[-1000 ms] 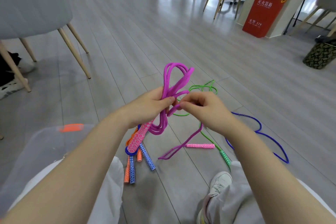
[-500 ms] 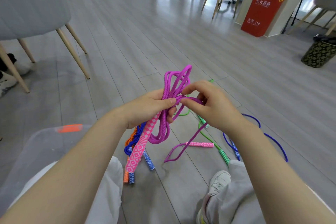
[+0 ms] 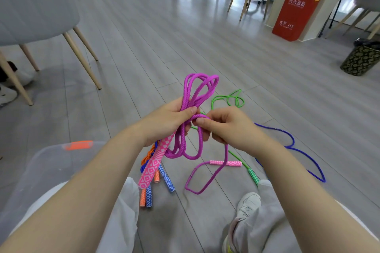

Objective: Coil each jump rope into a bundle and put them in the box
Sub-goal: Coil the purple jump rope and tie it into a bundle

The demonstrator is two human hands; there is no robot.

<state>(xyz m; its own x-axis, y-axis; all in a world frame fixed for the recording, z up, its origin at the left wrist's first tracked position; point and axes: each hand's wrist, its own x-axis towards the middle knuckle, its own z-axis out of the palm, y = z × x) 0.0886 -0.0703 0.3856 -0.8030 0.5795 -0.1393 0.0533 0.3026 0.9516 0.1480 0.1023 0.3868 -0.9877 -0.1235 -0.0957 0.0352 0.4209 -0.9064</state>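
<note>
Left hand (image 3: 168,121): grip clamped on purple rope bundle (image 3: 193,109), loops up at 12 o'clock, pink handle (image 3: 154,164) hanging at 7.
Right hand (image 3: 228,127): grip pinching a purple strand wrapped across the bundle.
Second pink handle (image 3: 225,163): on floor (image 3: 164,37), at 5.
Box (image 3: 47,166): clear, at 8.
Green rope (image 3: 228,98): floor, at 1.
Blue rope (image 3: 298,150): floor, at 3.

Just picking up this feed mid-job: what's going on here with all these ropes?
A person sitting on the floor is bundling the purple jump rope. The left hand grips the folded loops with one pink handle hanging below, while the right hand pinches the free strand and wraps it around the bundle. The other pink handle lies on the floor. The green rope and blue rope lie uncoiled on the floor. A clear box sits by the left knee.
</note>
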